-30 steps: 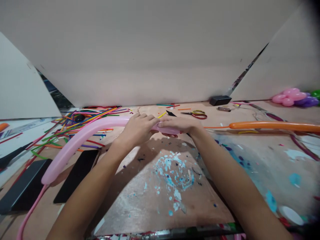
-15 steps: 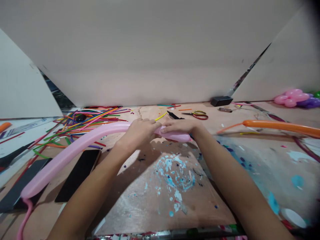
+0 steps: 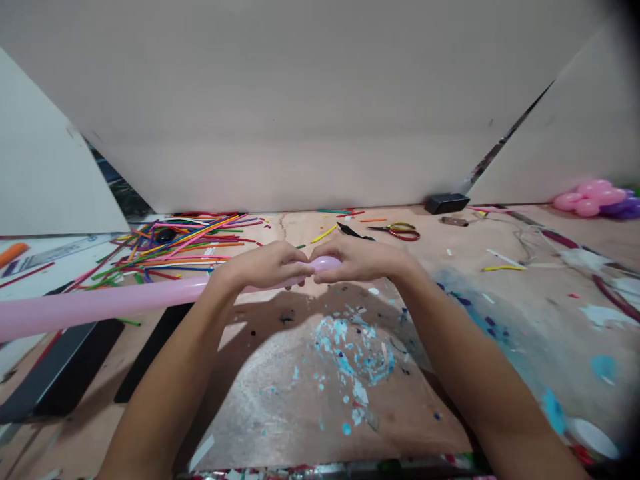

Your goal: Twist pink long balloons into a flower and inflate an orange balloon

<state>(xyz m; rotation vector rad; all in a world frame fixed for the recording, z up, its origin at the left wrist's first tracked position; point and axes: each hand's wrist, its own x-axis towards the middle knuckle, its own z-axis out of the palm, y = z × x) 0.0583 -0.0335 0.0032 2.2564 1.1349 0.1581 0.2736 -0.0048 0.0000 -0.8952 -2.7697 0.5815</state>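
A long pink balloon (image 3: 165, 292) runs from the left edge of the view to my two hands at the middle. My left hand (image 3: 273, 265) is closed around it near its right end. Close beside it, my right hand (image 3: 350, 259) grips the short end bubble, whose pink surface bulges between thumb and fingers. Between the two hands the balloon narrows to a pinched neck. My fingers hide part of the balloon there.
Uninflated balloons (image 3: 200, 243) lie heaped at the back left. Scissors (image 3: 400, 231), a black box (image 3: 447, 203) and a pink balloon cluster (image 3: 590, 198) stand toward the back and right. A dark box (image 3: 65, 367) and a phone (image 3: 150, 357) lie left. Blue paint flakes (image 3: 355, 347) mark the board.
The pink balloon's long part has swung up and out to the left. Its right end is now pinched into a small bubble between my hands. The orange balloon at right has left the view.
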